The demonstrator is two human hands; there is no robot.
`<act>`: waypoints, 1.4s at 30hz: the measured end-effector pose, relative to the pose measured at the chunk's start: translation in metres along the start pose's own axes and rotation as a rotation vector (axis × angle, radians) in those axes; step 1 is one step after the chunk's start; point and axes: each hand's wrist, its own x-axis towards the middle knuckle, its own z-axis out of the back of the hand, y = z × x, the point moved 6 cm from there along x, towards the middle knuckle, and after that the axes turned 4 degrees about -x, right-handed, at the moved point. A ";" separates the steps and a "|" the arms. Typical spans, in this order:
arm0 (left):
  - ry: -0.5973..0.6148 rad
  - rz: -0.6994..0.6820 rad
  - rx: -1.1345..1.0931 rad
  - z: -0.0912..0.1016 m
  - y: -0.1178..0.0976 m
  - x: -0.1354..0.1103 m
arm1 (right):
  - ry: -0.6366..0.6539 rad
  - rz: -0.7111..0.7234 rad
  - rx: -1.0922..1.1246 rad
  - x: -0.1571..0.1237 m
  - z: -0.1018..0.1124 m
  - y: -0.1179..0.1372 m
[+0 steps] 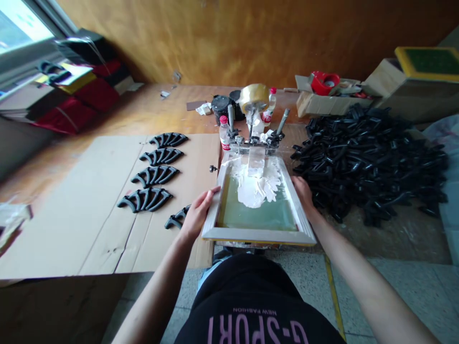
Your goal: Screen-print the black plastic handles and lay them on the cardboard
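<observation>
A: What are the left hand (196,213) and the right hand (303,196) doing?

B: Both are holding the frame (258,234), a wooden screen frame with green mesh. The left hand has its fingers curled over the left rail, and the right hand grips the right rail the same way, closed narrowly around the wood rather than spread wide.

A: Where's the frame?

B: On the near part of the surface (143,107), held at its far end by a metal clamp (254,139). A thick smear of white ink (254,184) covers much of the mesh's far half.

A: What's nearest the left hand?

B: A black molded part (177,217) on the cardboard (86,229), just beside the frame. Four more lie in a column farther left, well apart from the hand.

A: And the right?

B: A big heap of the same black parts (366,162), just beyond the right rail.

A: Anything past the clamp?

B: A roll of clear tape (254,98) sits above it, between two bottles (224,134). Farther right, a red dispenser (324,82) rests on a carton (322,104).
</observation>
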 end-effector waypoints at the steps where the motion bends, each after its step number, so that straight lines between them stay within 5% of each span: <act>1: 0.003 0.058 0.011 0.001 0.018 -0.002 | -0.053 -0.040 -0.011 0.009 0.010 -0.004; 5: -0.043 0.165 0.008 0.000 0.070 0.007 | -0.177 0.055 -0.058 0.051 0.029 0.046; 10: -0.093 0.195 0.060 0.001 0.094 0.018 | 0.153 0.248 -0.131 0.051 -0.008 0.114; 17: -0.057 0.147 0.123 0.007 0.107 0.020 | 0.337 0.695 -0.073 -0.024 -0.006 0.122; 24: -0.059 0.121 0.135 0.007 0.106 0.018 | 0.199 0.575 -0.081 -0.021 -0.006 0.120; 28: -0.073 0.147 0.092 0.005 0.100 0.016 | 0.256 0.632 -0.004 -0.038 -0.012 0.122; 32: -0.046 0.160 0.079 0.004 0.080 0.009 | 0.137 0.435 0.081 0.011 0.010 0.121; 35: -0.045 0.105 0.023 0.004 0.045 0.002 | 0.022 0.264 0.091 0.065 0.036 0.103; 39: -0.113 -0.104 -0.119 -0.004 -0.022 0.001 | -0.146 -0.021 0.152 0.102 0.068 0.027; 42: -0.132 -0.314 -0.252 -0.018 -0.076 0.015 | -0.169 -0.221 0.174 0.085 0.057 -0.028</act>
